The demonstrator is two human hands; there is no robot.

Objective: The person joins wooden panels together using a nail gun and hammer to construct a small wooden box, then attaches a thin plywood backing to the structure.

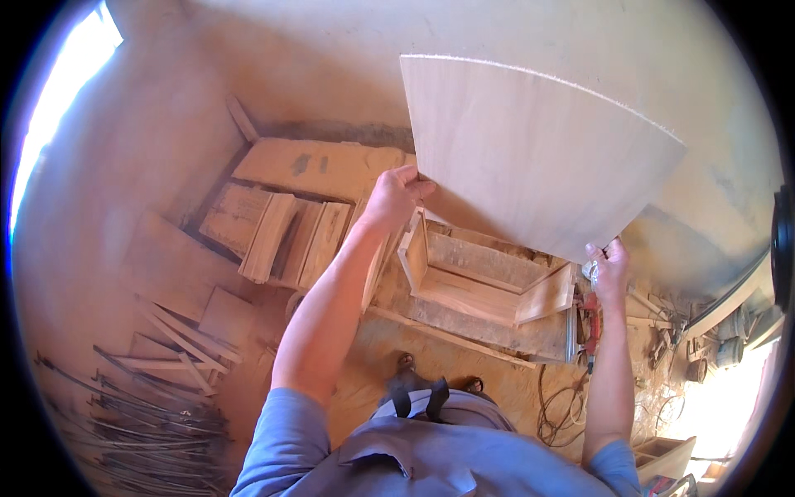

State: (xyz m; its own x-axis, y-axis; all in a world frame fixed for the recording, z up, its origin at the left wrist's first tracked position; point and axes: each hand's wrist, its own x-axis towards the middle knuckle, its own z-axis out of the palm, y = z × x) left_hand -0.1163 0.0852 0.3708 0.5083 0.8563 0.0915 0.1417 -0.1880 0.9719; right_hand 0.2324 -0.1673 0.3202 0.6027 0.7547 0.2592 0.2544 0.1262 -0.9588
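Currently holding up thin pale panel [530, 157] w/ both hands, above & beyond open wood frame [472, 296]. Tilting it, broad face in view, rough light edge uppermost. Gripping lower L corner in L hand [393, 197], thumb & fingers pinched on it, just beyond frame's L end. Gripping lower R corner in R hand [609, 269], closed round it, just past frame's R end; can't make out every finger. Can't tell if touching frame along panel's lower edge or just apart.

Noted directly under frame: worn bench [464, 323]. Along frame's near side: long wood strip [451, 338]. Nr frame's R end, just below R hand: red power tool [592, 327], partly hidden. Left of frame: cut boards [294, 240], side by side. On floor, nearer than frame & to R: looped cable [559, 410]. Well apart, far L of frame: dark thin rods [149, 439], bundled; offcuts [186, 340] next to them.
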